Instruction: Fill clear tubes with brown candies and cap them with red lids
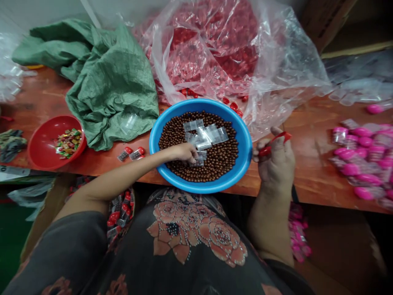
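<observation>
A blue basin (202, 186) full of small brown balls (215, 164) sits at the table's front edge. Several clear plastic containers (208, 135) lie on top of the balls. My left hand (186, 153) reaches into the basin from the left, its fingers closed on a clear container (200, 159) at the near side of the pile. To the right of the basin, my right hand (276, 157) is raised with its fingers wrapped round red caps (270, 147); how many it holds cannot be made out.
Filled red-capped containers (132, 153) lie left of the basin, beside a red bowl (43, 143) of wrapped sweets and a green sack (113, 82). Behind is a clear bag (211, 49) of red pieces. Pink-capped containers (365, 155) are piled at right.
</observation>
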`<state>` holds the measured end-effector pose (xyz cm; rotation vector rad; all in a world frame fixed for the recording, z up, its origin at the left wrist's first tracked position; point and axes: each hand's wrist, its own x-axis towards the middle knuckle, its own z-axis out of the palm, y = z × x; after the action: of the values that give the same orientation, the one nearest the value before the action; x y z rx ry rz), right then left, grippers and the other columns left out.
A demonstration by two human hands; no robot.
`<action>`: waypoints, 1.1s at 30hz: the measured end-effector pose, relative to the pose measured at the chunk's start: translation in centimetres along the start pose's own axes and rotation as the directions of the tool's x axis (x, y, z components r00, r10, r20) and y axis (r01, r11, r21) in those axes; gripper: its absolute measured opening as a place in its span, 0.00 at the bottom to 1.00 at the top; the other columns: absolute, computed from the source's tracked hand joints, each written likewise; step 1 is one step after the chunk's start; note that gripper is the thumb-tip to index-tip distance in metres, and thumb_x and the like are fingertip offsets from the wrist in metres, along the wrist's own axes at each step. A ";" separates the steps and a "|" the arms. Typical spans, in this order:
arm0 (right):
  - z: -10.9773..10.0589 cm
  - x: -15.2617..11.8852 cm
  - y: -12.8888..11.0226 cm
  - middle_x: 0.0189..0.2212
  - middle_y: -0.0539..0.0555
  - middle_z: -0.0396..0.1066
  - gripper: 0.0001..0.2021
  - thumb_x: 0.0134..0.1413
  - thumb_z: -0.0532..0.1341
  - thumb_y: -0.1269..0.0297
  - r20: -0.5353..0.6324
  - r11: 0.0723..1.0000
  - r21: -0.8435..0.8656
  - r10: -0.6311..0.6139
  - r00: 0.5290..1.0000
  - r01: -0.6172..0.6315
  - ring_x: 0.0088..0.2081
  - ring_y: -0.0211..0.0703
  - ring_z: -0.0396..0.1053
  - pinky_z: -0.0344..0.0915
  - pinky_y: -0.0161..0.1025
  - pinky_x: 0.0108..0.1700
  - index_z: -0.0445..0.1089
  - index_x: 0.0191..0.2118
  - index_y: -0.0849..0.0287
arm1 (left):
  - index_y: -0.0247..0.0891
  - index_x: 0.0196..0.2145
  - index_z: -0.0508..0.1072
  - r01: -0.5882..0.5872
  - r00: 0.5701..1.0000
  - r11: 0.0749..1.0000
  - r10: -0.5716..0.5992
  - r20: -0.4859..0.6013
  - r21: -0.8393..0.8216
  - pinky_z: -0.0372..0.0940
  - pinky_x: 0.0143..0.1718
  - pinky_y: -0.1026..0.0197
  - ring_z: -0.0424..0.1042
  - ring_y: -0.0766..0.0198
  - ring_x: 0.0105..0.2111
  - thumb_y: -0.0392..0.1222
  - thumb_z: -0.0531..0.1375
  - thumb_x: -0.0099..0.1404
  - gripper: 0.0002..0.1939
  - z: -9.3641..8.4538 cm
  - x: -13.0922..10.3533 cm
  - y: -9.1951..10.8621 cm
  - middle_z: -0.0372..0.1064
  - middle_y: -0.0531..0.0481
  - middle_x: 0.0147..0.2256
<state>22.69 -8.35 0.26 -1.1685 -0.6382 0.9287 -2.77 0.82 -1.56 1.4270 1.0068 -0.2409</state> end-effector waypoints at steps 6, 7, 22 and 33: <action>-0.2 -1.6 -0.6 0.19 0.45 0.60 0.25 0.53 0.61 0.39 -0.017 1.000 0.013 0.023 1.000 -0.023 0.18 0.31 0.57 0.55 0.31 0.18 0.72 0.43 0.58 | 0.33 0.32 0.79 -0.025 0.999 0.989 0.021 0.026 0.148 0.66 0.35 0.58 0.67 0.63 0.27 0.31 0.66 0.49 0.09 1.6 2.6 2.0 0.70 0.50 0.24; -0.3 -1.7 -0.6 0.20 0.45 0.61 0.23 0.53 0.62 0.42 -0.034 1.000 0.012 0.024 0.999 -0.024 0.19 0.31 0.58 0.55 0.30 0.19 0.72 0.44 0.58 | 0.33 0.32 0.79 -0.040 0.999 0.986 0.036 0.026 0.162 0.66 0.35 0.58 0.67 0.64 0.27 0.32 0.66 0.49 0.09 1.8 2.8 2.3 0.70 0.50 0.24; -1.1 -2.7 -0.2 0.33 0.51 0.77 0.13 0.50 0.68 0.58 0.073 1.000 -0.018 0.026 0.997 -0.025 0.20 0.32 0.63 0.55 0.31 0.18 0.70 0.41 0.53 | 0.31 0.31 0.73 -0.042 0.994 0.953 0.070 0.083 -0.300 0.68 0.40 0.55 0.71 0.67 0.27 0.23 0.63 0.52 0.09 2.9 3.4 3.4 0.71 0.53 0.25; 2.1 -3.4 -0.4 0.37 0.50 0.74 0.22 0.52 0.68 0.62 0.265 0.983 -0.182 0.042 0.963 0.007 0.28 0.34 0.67 0.63 0.30 0.20 0.71 0.54 0.43 | 0.31 0.38 0.74 -0.211 0.976 0.834 0.211 -0.060 -0.509 0.68 0.44 0.56 0.73 0.66 0.35 0.30 0.65 0.57 0.10 1.0 -2.9 3.7 0.73 0.48 0.34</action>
<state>19.35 -10.32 1.40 -1.2203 -0.9493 1.0716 -1.52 -0.54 2.90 1.0295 0.8228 0.1868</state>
